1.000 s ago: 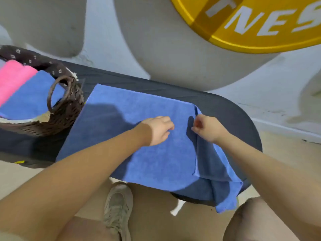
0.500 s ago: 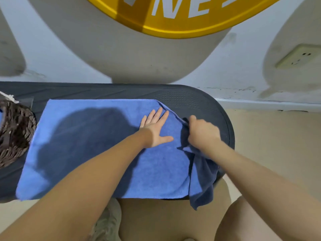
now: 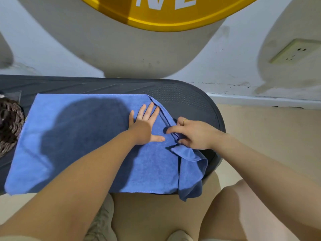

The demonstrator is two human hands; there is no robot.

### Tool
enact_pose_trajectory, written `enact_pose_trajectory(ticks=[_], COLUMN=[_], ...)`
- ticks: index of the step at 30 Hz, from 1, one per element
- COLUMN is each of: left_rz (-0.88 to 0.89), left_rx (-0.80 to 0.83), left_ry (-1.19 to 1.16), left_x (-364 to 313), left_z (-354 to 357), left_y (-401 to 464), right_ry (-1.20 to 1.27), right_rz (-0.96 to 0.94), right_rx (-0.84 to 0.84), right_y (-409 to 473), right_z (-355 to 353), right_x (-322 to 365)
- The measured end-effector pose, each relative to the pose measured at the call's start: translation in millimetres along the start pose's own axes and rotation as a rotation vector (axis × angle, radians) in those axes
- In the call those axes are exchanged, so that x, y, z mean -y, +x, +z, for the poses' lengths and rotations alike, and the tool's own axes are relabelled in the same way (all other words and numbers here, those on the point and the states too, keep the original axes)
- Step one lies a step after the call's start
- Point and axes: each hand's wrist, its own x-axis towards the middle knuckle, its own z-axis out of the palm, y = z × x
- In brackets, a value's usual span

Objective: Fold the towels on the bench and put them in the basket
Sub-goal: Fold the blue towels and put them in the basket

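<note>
A blue towel (image 3: 83, 136) lies spread flat on the dark bench (image 3: 184, 96). Its right end is bunched, and part of it hangs over the bench's front edge. My left hand (image 3: 144, 126) presses flat on the towel near its right side, fingers straight and spread. My right hand (image 3: 192, 133) is at the towel's right edge. Its index finger points left, and its other fingers curl on the folded edge of the cloth. Only the rim of the brown wicker basket (image 3: 8, 127) shows, at the far left on the bench.
The bench's rounded right end (image 3: 215, 122) is bare, with beige floor (image 3: 269, 136) beyond it. Behind the bench is a wall with a yellow sign (image 3: 165, 16) and a socket (image 3: 293, 52). My knees and shoes (image 3: 102, 221) are below the front edge.
The view swung right, so the basket slid almost out of sight. My left hand opened flat on the towel. My right hand shifted along the towel's right edge, and the bunched end now hangs lower.
</note>
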Motion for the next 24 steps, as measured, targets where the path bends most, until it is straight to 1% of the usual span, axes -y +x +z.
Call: enact_pose_trajectory(ticks=[2,3,6,9,12,15,20,22,24], left_rz=[-0.002,0.0,-0.005,-0.032,-0.051,-0.049,-0.07,-0.098,-0.103], left_rx=[0.002,0.0,-0.012,-0.015,-0.044,-0.08,-0.055,-0.029,-0.015], left_ry=[-0.004,-0.009,-0.02,0.022,0.058,0.135,0.263,0.219,0.161], left_x=[-1.3,-1.8,-2.5,-5.4,-9.7,-12.6,-10.8,-5.0,0.2], left_z=[-0.8,-1.2,-2.2,-6.1,-10.6,-16.9,-22.1,-18.7,-14.0], left_y=[-0.3,-0.8,-2.0,-2.9,-3.9,-0.8,8.8,11.1,14.8], right_ry=[-0.114,-0.114,-0.02,0.119,0.072,0.08,0.029,0.02,-0.043], right_rz=[0.018,0.044,0.145,0.342,0.444,0.508,0.64,0.687,0.724], right_rx=[0.039,0.03,-0.038,-0.014,-0.026,-0.037,-0.202,-0.263,-0.317], right_y=[0.3,0.2,-4.4,-8.4,-1.6,8.8,27.0,31.4,32.2], right_z=[-2.9,-5.9,-18.3,-33.7,-45.4,-53.3,-64.0,-64.0,-57.7], right_x=[-0.4,-1.9,-12.5,-28.3,-45.6,-63.2,-85.8,-86.8,-85.2])
